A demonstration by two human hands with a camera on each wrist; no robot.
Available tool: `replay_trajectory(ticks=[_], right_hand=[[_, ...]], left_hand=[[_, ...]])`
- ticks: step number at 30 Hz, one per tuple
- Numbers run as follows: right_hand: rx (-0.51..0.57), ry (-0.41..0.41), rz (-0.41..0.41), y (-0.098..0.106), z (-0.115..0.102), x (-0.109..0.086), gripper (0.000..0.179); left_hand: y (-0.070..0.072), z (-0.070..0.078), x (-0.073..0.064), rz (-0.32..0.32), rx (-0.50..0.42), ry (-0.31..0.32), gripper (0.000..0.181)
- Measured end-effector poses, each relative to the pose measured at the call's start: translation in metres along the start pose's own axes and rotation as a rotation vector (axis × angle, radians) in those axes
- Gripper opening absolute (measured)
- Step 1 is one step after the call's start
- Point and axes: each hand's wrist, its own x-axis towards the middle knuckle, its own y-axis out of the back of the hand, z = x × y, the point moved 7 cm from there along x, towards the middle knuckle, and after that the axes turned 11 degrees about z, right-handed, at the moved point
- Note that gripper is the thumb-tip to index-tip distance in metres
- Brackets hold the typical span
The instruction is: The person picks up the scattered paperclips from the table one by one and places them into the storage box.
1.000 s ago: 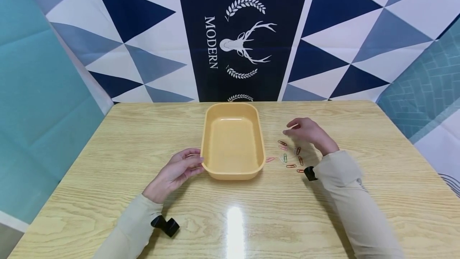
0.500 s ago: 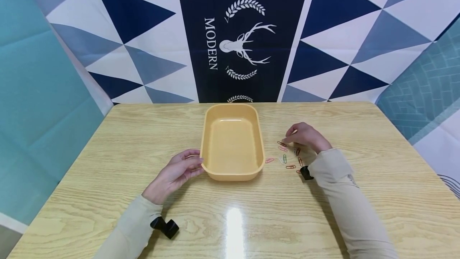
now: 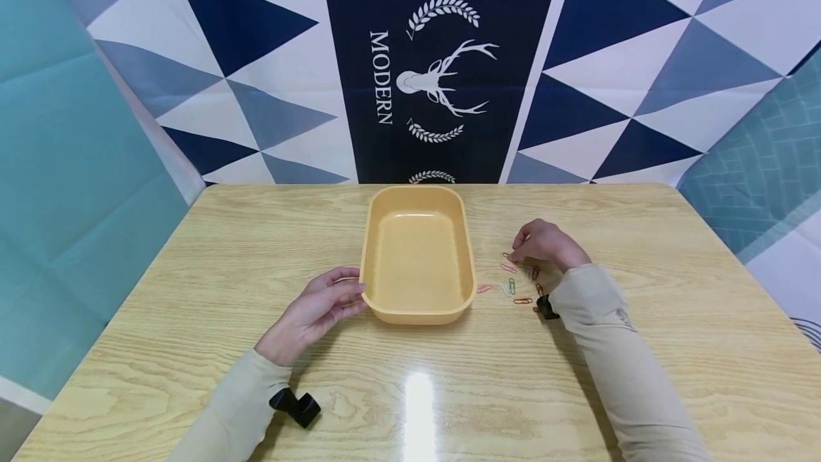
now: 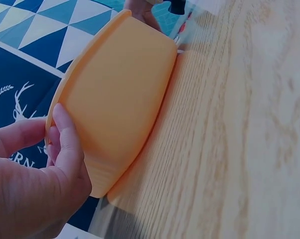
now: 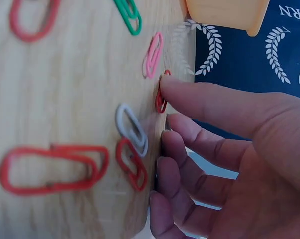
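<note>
A yellow-orange plastic tray (image 3: pixel 417 319) stands on the wooden table. My left hand (image 3: pixel 321 309) pinches its left rim; the left wrist view shows the thumb and fingers (image 4: pixel 65 129) on either side of the rim. To the right, my right hand (image 3: pixel 545 243) is low over scattered paper clips. Its thumb (image 5: pixel 210 99) touches a dark red paper clip (image 5: pixel 161 105) on the table, while the bent index finger sits a little apart from the thumb. Close by lie a pink paper clip (image 5: pixel 153 56), a white paper clip (image 5: pixel 126 123) and a smaller red paper clip (image 5: pixel 131 167).
Between tray and right forearm lie more paper clips, among them a green one (image 3: pixel 512 286), a pink one (image 3: pixel 484 289) near the tray's edge and a red one (image 3: pixel 522 301). A patterned cloth (image 3: pixel 269 55) hangs behind the table's far edge.
My right hand has come down and slightly nearer, from above the clips to touching the dark red paper clip. My left hand has stayed at the tray's rim.
</note>
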Motion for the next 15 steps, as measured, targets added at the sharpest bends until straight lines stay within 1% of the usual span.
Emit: replay_trajectory(ticks=[3, 6, 10, 15], right_hand=[[-0.002, 0.013, -0.006, 0.0007, 0.0004, 0.0005, 0.015], [-0.036, 0.069, -0.009, 0.002, -0.0024, -0.0001, 0.011], [-0.077, 0.12, -0.019, 0.0035, -0.0065, -0.001, 0.009], [-0.105, 0.133, -0.036, 0.0015, -0.0079, -0.0003, 0.006]], left_hand=[[-0.0006, 0.0002, -0.0003, -0.002, -0.003, 0.002, 0.035], [0.0001, 0.0009, -0.0013, 0.001, 0.002, 0.003, 0.036], [0.0003, 0.002, -0.0014, 0.003, 0.007, 0.002, 0.037], [0.0, 0.002, -0.0014, 0.012, 0.025, -0.008, 0.037]])
